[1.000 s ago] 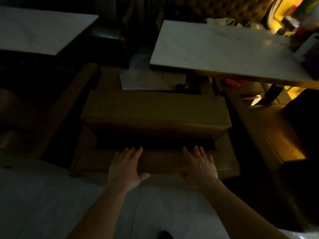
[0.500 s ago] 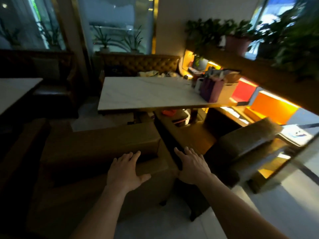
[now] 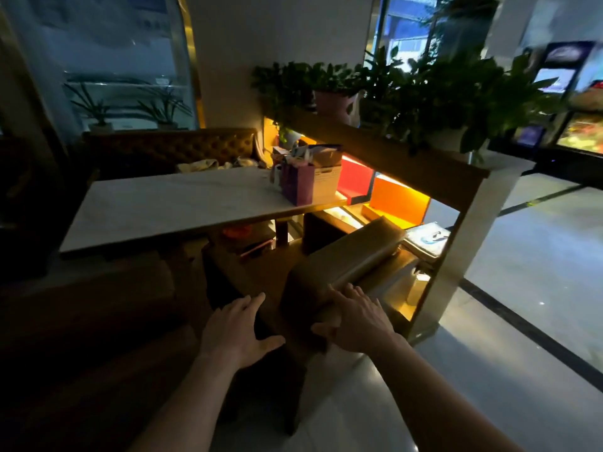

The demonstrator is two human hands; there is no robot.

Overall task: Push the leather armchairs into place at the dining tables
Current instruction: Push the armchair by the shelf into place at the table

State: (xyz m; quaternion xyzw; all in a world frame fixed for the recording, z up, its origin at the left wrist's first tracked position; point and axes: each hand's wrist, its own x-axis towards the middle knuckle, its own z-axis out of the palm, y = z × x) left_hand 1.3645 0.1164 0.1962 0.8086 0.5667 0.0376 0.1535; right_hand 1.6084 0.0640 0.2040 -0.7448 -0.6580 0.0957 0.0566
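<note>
Your right hand [image 3: 357, 322] sits at lower centre, fingers spread over the back edge of the leather armchair [image 3: 346, 262], thumb under it. Your left hand [image 3: 236, 331], fingers splayed, hovers just left of the chair; whether it touches is unclear. The dining table [image 3: 169, 207] lies upper left.

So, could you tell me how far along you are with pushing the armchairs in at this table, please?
Done, it seems: the dark armchair on the left sits close against the marble table. In hand: the right hand rests on the back of the right armchair, the left hand spread open beside it. Left: this chair stands angled, so it needs squaring and pushing in.
</note>
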